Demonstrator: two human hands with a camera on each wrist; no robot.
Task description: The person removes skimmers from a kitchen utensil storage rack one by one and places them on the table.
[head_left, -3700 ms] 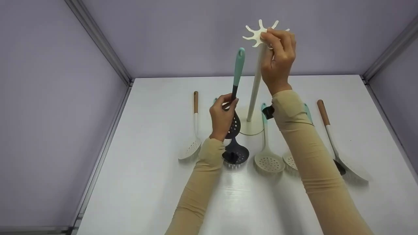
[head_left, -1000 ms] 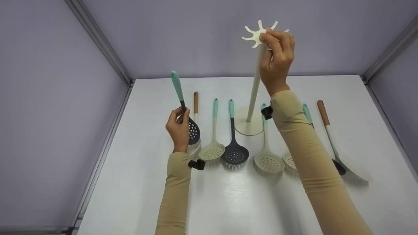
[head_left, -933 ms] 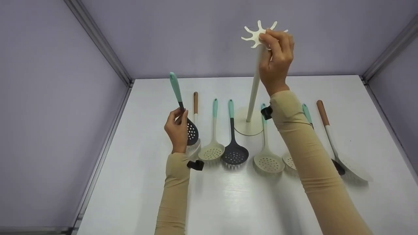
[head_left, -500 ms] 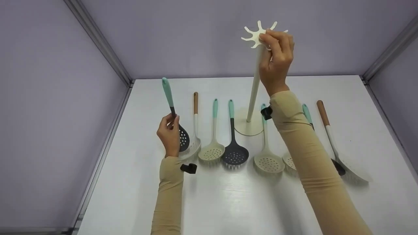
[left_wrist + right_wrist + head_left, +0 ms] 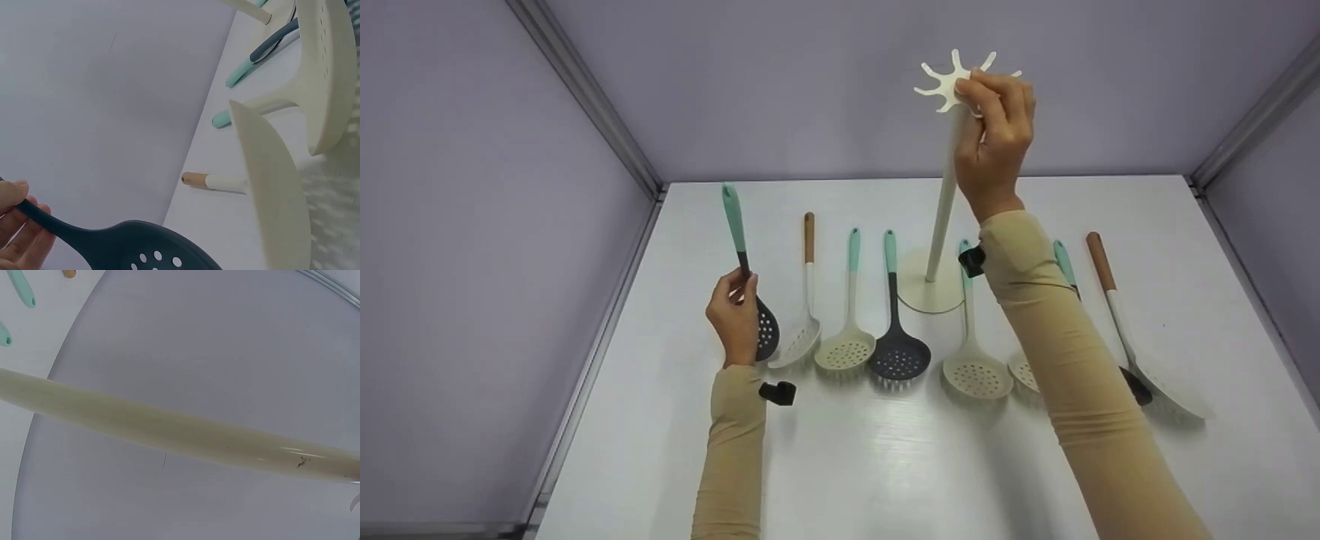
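A white table [image 5: 885, 465] boxed in by lilac walls holds the work. The left hand [image 5: 733, 319] pinches the dark slotted spoon [image 5: 766, 334] at the neck, just above its perforated bowl, the teal handle standing up and away from the fingers. It looks light, fairly stiff and not fragile; the neck seems a sound place to hold. Just right of that grip lie a cream skimmer [image 5: 801, 341] and further spoons in a row. The right hand [image 5: 994, 142] curls round the top of the rack [image 5: 944, 196], under its prongs.
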